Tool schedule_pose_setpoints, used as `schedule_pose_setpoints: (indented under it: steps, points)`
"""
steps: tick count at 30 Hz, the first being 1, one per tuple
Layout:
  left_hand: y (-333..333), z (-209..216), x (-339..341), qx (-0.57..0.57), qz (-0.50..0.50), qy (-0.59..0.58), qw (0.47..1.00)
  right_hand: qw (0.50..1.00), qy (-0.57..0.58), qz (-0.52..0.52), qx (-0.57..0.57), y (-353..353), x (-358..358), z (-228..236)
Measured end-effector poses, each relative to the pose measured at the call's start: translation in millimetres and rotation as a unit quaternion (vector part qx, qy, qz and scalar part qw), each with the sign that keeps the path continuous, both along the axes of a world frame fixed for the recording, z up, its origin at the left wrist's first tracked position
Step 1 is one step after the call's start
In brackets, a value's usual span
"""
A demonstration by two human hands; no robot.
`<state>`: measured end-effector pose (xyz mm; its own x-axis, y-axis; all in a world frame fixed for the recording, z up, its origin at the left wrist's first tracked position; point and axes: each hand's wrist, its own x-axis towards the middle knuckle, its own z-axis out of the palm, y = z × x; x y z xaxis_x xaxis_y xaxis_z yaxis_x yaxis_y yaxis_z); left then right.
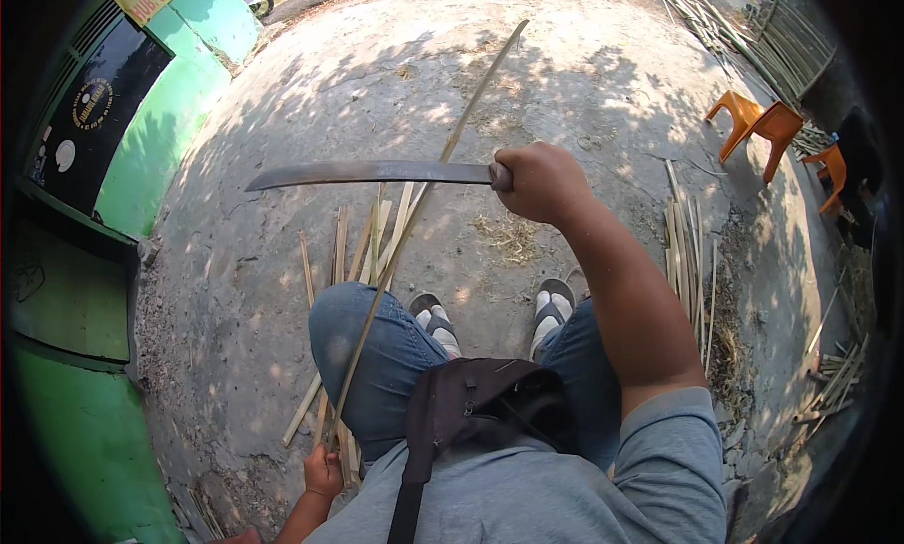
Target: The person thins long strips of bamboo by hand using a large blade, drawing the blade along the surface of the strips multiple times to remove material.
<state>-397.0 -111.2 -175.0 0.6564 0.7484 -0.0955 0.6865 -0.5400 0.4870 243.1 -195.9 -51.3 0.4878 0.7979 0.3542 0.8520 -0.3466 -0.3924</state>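
My right hand (540, 181) is closed round the handle of a machete (367, 172). Its long, slightly curved blade points left, across a long thin bamboo strip (414, 210); I cannot tell whether the two touch. The strip runs from beside my left hip, over my left knee, up to the far middle. Low by my left hip, my left hand (323, 470) is closed on the near end of that strip. Several pale split bamboo strips (341, 247) lie on the ground beside and beyond my left leg.
More bamboo strips (680, 252) lie right of my right leg. Orange plastic stools (753, 129) stand farther right, with a bamboo pile (734, 35) at the far right. A green wall (155, 172) borders the left. The ground is cracked concrete (377, 111).
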Motion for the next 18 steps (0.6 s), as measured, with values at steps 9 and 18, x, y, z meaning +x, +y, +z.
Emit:
schedule_pose_setpoints:
  steps: [9,18]
  points:
    - [-0.4,7.2,8.7,-0.028,-0.009,-0.005,1.0,0.998,0.054,-0.043,0.005,-3.0,2.1,5.0]
    - [7.4,-2.9,5.5,-0.018,-0.018,0.002,1.0,0.996,0.082,0.003,-0.038,-1.4,18.3,-3.9]
